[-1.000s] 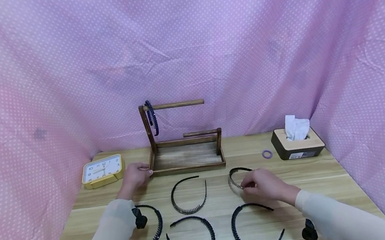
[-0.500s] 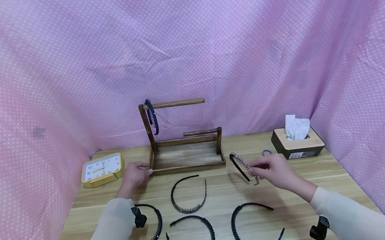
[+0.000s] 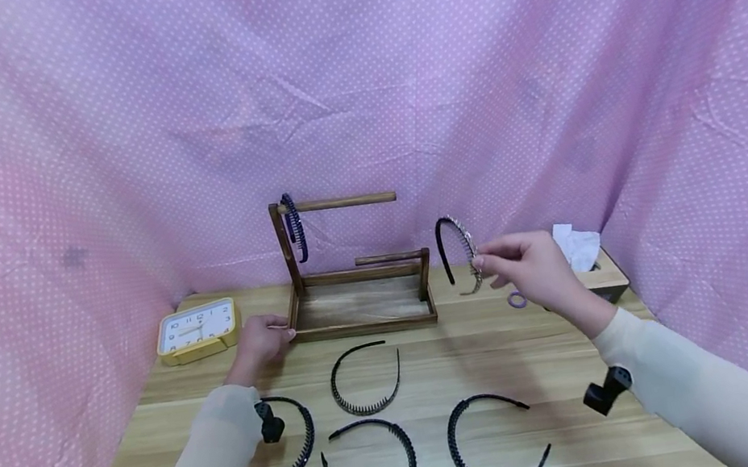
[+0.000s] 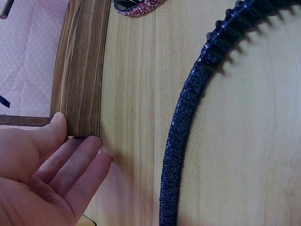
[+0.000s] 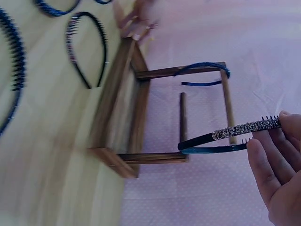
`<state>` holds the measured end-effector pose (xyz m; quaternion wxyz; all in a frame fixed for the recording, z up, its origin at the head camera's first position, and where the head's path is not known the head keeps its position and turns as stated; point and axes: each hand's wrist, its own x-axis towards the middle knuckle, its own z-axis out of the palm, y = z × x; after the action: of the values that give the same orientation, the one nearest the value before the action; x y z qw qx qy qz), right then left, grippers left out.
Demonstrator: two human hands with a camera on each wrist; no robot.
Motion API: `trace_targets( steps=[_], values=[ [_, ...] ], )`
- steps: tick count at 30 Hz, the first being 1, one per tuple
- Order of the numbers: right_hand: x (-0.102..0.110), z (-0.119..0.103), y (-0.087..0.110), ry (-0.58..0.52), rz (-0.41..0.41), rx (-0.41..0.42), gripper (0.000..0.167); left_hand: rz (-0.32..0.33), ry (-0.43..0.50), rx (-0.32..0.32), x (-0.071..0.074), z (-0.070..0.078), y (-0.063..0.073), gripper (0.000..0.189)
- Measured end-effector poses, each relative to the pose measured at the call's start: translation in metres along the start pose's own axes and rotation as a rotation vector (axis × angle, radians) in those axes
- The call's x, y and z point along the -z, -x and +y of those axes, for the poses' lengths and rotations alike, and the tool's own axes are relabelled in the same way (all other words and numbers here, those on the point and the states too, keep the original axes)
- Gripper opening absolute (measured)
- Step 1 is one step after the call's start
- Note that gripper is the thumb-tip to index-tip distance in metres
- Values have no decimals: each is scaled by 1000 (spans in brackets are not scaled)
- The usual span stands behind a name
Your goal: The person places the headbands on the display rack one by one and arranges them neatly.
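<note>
The right hand [image 3: 530, 270] pinches a beaded headband [image 3: 469, 241] by one side, raised just right of the wooden rack [image 3: 367, 328], probably leaving its ends free. The left hand [image 3: 262, 339] holds the rack's near corner between thumb and fingers, presumably steadying it; how firmly is hard to tell.

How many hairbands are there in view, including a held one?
6. The right hand pinches a jewelled hairband; a dark hairband hangs on the upper bar of the rack; four lie on the table: left hairband, partly behind a sleeve, right hairband, near-centre hairband, far-centre hairband.
</note>
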<state>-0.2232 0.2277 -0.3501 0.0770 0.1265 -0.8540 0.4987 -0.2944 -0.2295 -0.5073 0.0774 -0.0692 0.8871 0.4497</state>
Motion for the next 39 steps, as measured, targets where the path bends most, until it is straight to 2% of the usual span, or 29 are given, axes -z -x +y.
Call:
trace_targets(
  steps=[6,12,17,27,36,39],
  values=[
    [-13,-12,-34,-82,49,-1,33,12,-17,-11,2,0,2,37],
    [-33,-14,-65,-89,102,-16,28,-6,1,7,2,3,3,38],
    [-47,-15,-87,-103,136,8,24,6,-19,-20,2,4,3,37],
    [-74,-13,-115,-104,138,-19,21,21,-44,-54,2,4,4,35],
    [-118,-10,-140,-170,128,-20,18,30,-34,-22,0,2,4,37],
    [-131,-13,-146,-189,121,-4,16,36,-51,-35,-1,2,2,38]
  ],
)
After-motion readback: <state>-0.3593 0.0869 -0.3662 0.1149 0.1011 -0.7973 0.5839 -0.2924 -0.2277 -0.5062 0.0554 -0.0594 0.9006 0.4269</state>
